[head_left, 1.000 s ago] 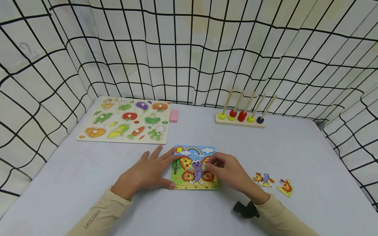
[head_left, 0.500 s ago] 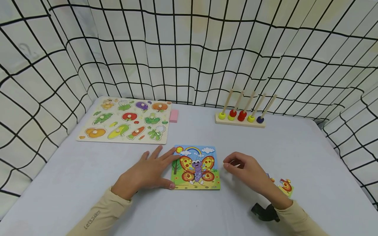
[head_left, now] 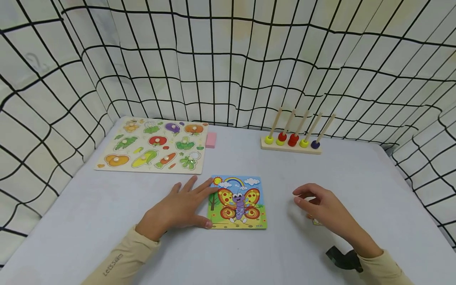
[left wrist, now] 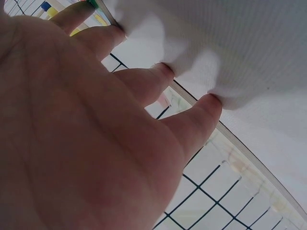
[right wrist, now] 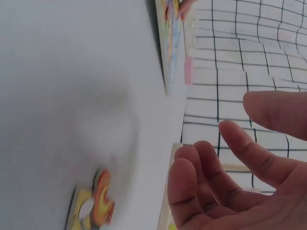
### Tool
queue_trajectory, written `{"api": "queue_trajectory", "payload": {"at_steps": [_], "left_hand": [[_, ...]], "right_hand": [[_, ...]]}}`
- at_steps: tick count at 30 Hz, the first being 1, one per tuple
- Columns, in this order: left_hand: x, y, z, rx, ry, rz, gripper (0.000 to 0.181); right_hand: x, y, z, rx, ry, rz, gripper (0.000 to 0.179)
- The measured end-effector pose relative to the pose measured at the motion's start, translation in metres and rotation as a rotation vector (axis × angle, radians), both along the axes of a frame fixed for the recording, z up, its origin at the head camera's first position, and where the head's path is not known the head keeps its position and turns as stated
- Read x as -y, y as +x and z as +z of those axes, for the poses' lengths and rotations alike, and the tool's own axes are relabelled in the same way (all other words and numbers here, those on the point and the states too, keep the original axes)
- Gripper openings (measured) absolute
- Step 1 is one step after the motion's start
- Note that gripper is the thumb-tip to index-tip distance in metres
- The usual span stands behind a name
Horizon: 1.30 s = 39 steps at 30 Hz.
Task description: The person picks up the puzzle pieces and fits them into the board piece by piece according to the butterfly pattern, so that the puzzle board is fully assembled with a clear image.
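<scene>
A square butterfly puzzle (head_left: 236, 202) lies flat near the middle of the table. My left hand (head_left: 176, 209) rests at its left edge with spread fingers; thumb and index fingertip touch the border. To the right of the puzzle, my right hand (head_left: 325, 209) hovers over the table, fingers loosely bent. In the right wrist view the thumb (right wrist: 276, 112) stands apart from the fingers, with nothing between them. Below that hand lies a loose puzzle piece (right wrist: 91, 208), orange, yellow and white; the head view shows only a sliver of it past the hand.
A vegetable peg puzzle board (head_left: 151, 146) lies back left, beside a pink block (head_left: 211, 140). At the back right stands a wooden bead stand (head_left: 290, 148) with upright pegs and coloured beads. Black netting (head_left: 231, 63) borders the table. A dark device (head_left: 343, 259) sits by the right wrist.
My right hand has come off the butterfly's right wing and moved right, over the loose pieces, which it now mostly covers. The left hand has stayed at the puzzle's edge.
</scene>
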State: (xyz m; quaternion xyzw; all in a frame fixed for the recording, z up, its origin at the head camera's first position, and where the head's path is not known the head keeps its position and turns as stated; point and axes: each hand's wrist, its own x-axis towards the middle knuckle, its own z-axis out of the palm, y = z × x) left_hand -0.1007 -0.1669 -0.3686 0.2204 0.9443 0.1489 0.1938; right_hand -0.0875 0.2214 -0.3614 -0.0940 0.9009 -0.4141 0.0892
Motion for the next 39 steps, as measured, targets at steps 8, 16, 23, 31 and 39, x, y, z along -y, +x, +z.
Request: {"api": "queue_trajectory", "payload": {"at_steps": [8, 16, 23, 31, 39], "left_hand": [[-0.001, 0.0, 0.0, 0.006, -0.005, -0.001, 0.099], [0.0, -0.002, -0.003, -0.001, -0.007, -0.001, 0.098], [-0.001, -0.001, -0.001, -0.004, -0.008, -0.005, 0.098], [-0.002, -0.002, 0.001, 0.0, -0.012, -0.012, 0.098], [-0.002, -0.001, 0.0, 0.002, -0.014, -0.009, 0.098]], "right_hand": [[-0.027, 0.003, -0.004, -0.091, 0.088, 0.022, 0.027], [-0.042, 0.006, -0.009, -0.106, 0.107, 0.051, 0.025], [-0.05, 0.006, -0.012, -0.139, 0.176, 0.066, 0.02], [-0.06, 0.006, -0.016, -0.103, 0.191, 0.084, 0.018], [-0.066, 0.007, -0.018, -0.078, 0.173, 0.117, 0.019]]}}
